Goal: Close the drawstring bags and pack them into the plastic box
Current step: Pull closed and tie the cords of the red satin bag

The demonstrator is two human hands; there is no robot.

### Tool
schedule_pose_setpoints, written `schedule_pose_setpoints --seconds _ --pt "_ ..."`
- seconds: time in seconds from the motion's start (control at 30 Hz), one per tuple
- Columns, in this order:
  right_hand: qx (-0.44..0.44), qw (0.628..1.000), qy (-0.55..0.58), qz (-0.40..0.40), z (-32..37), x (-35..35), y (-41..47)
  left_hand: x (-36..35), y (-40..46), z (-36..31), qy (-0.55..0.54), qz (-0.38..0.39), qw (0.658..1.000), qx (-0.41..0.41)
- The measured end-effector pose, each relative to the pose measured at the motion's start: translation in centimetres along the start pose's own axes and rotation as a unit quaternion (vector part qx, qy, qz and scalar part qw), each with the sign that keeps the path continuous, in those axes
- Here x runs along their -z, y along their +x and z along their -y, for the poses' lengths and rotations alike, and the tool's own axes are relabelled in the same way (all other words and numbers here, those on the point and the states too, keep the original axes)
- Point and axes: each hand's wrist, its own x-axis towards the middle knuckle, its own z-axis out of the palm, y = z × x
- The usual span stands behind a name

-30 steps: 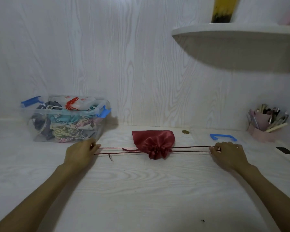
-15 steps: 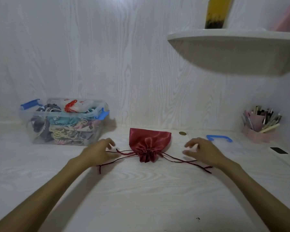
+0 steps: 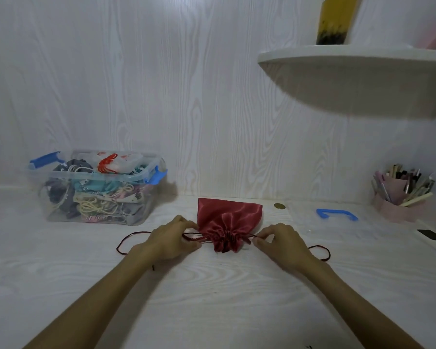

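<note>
Two hands are working a red bag at the middle of a white worktop, its gathered mouth facing the person. Far left, a clear box with blue clips is sitting against the wall, already heaped with bags. The left hand is pinching the cord just left of the puckered mouth, the cord's loose loop trailing farther left. The right hand is pinching the matching cord just right of the mouth, its grip closed on the strand. The cord line is running left to right across the worktop, the bag lying between the hands and slightly beyond them; the left hand is nearer the box. Right of the bag, a coin, a clear lid with a blue handle and a pink pen pot are resting below a wall shelf.
</note>
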Motion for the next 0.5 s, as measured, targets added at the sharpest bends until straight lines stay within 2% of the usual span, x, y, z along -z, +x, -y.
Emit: schedule_pose_setpoints --seconds 0.1,0.17,0.3,0.4,0.5 --pt "-0.005 1.0 0.026 0.008 0.0 -0.1 0.4 0.3 0.4 0.2 -0.04 -0.026 0.999 -0.022" --pt "-0.003 1.0 0.024 0.003 0.0 -0.2 0.5 0.7 0.5 0.4 -0.021 -0.04 0.999 -0.026" --pt "-0.004 1.0 0.024 0.003 -0.2 -0.4 0.8 0.9 0.7 0.7 0.074 0.002 0.996 -0.049" --pt "0.0 1.0 0.023 0.007 -0.5 -0.6 0.7 1.1 1.0 0.6 0.073 0.038 0.995 -0.06" --pt "0.001 1.0 0.027 0.005 -0.7 -0.6 0.7 1.5 1.3 0.4 0.063 0.041 0.995 -0.073"
